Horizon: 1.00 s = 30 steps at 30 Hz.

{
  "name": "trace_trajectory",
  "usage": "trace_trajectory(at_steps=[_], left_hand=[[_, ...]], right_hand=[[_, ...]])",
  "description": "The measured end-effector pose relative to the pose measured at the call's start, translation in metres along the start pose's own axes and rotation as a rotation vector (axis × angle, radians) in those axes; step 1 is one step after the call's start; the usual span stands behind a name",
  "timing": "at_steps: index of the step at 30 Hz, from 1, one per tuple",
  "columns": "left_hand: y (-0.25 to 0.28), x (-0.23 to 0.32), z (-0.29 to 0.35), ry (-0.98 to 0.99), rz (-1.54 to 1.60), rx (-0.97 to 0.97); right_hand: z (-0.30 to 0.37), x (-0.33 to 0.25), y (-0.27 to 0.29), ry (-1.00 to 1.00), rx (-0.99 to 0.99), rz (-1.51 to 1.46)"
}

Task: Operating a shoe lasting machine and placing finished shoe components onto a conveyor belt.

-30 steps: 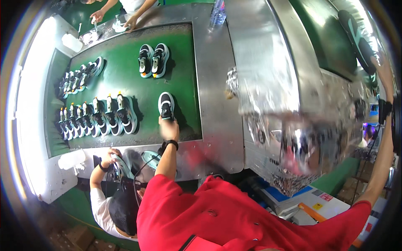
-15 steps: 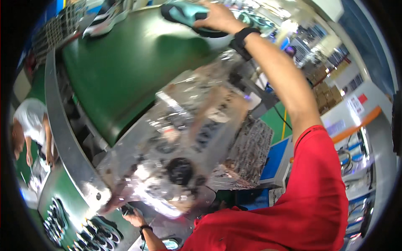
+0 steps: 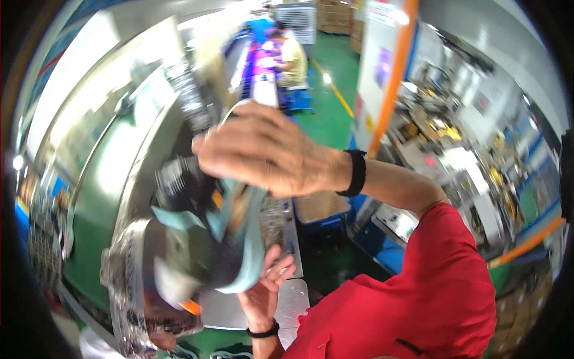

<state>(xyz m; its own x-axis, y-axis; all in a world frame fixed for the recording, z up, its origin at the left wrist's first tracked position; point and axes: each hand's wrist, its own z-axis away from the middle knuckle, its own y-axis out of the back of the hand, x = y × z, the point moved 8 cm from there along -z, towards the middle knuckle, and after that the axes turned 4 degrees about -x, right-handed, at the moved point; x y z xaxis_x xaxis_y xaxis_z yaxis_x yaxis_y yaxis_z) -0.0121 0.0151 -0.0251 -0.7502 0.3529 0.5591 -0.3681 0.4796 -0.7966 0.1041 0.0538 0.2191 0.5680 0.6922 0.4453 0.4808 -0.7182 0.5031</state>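
Observation:
A teal and black shoe (image 3: 254, 245), smeared by motion, is tilted in front of me above the plastic-wrapped machine top. My right hand (image 3: 269, 152) reaches over its upper end, fingers bent across it; the thumb is hidden. Below and to the right of the shoe, my left hand (image 3: 266, 296) is open, palm up with fingers apart, close to the shoe's lower edge. Whether it touches the shoe I cannot tell. A dark and pale blurred shape with an orange patch adjoins the shoe on the left; its outline is unclear.
A green conveyor belt (image 3: 98, 203) runs along the left. Clear plastic wrap (image 3: 128, 281) covers the equipment beside it. A metal plate (image 3: 293, 299) lies below my left hand. Farther off, a person (image 3: 292, 63) sits at a line. An orange-edged post (image 3: 388, 84) stands to the right.
My view has swung to the right. My right hand has come in from the far belt with the teal shoe. My left hand, earlier low at the left around a small dark object, is now open by the shoe.

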Motion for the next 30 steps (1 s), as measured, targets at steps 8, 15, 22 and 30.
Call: trace_trajectory(at_steps=[8, 15, 22, 30], left_hand=[[-0.152, -0.17, -0.035, 0.592, 0.234, -0.39], [-0.235, -0.343, -0.067, 0.501, -0.167, -0.426], [-0.341, -0.504, -0.031, 0.539, -0.671, -0.809], [-0.36, -0.755, -0.104, 0.851, -0.971, -0.938]], right_hand=[[0.175, -0.072, 0.168, -0.457, -0.592, 0.173], [0.382, -0.135, 0.331, -1.592, 0.362, -0.709], [0.545, -0.221, 0.442, -1.985, 0.977, 0.053], [0.597, -0.333, 0.565, -1.96, 1.05, 0.565]])
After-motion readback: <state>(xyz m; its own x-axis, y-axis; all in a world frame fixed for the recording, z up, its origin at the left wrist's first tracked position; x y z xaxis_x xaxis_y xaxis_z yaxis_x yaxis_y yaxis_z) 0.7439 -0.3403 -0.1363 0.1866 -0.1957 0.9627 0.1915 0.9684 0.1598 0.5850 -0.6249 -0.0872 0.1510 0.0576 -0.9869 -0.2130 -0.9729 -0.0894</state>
